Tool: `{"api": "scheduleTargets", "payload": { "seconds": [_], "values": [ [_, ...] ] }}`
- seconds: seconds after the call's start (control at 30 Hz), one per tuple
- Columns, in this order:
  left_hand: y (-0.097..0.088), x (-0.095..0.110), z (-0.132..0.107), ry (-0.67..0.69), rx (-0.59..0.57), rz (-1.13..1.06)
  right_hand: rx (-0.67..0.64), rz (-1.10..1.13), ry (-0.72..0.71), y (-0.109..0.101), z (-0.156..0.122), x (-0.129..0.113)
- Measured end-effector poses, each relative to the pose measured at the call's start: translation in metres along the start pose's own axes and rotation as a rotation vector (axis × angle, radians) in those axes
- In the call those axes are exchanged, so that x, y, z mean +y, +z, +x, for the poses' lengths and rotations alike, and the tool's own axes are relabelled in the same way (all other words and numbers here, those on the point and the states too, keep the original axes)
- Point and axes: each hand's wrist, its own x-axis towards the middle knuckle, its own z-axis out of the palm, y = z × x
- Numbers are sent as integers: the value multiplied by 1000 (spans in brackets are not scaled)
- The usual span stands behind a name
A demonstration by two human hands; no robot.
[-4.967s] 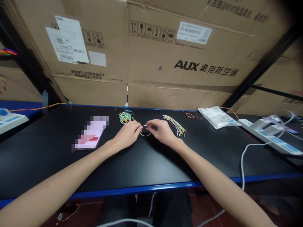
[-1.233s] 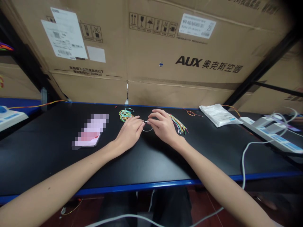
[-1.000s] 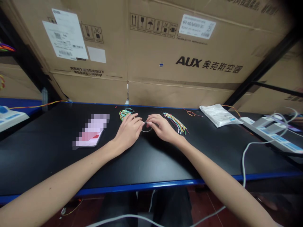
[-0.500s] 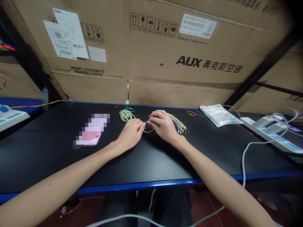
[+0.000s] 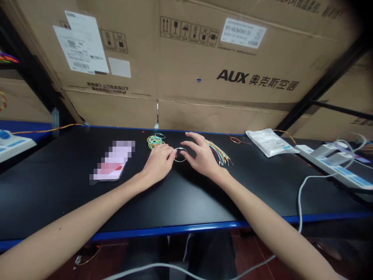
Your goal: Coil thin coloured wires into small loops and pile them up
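Note:
A thin white wire bent into a loop [image 5: 180, 160] is pinched between the thumb and fingers of my left hand [image 5: 159, 161]. Just right of the loop, my right hand [image 5: 201, 153] has its fingers spread, with nothing visible between them. Behind my left hand lies a coil of yellow and green wires [image 5: 155, 140] on the black tabletop. A fanned bundle of coloured wires [image 5: 220, 153] rests beside my right hand, partly hidden by it.
A phone [image 5: 112, 165] lies to the left. At the back right are a red wire loop [image 5: 235, 139], a white plastic packet [image 5: 270, 142] and a power strip [image 5: 338, 167] with a pale cable. Cardboard [image 5: 186, 85] stands behind the table.
The fingers of my right hand have opened and come away from the white wire loop. My left hand still holds it, shifted slightly left.

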Motion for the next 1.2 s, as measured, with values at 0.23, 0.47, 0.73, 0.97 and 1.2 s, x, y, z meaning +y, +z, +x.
{"api": "scheduleTargets", "payload": {
  "seconds": [0.23,0.47,0.73,0.97,1.2],
  "values": [
    [0,5,1,0,-66,-95,56,-73,-115,0,1,5],
    [5,4,-2,8,-84,-57,14,-135,-174,-3,1,4],
    [3,4,-8,58,-4,269,-168,-107,-196,-6,4,-2],
    [1,2,-8,46,-24,318,-102,-108,-123,0,0,1],
    [1,4,-7,-14,-73,230,-108,-253,-168,-3,1,-2]
  ]
}}
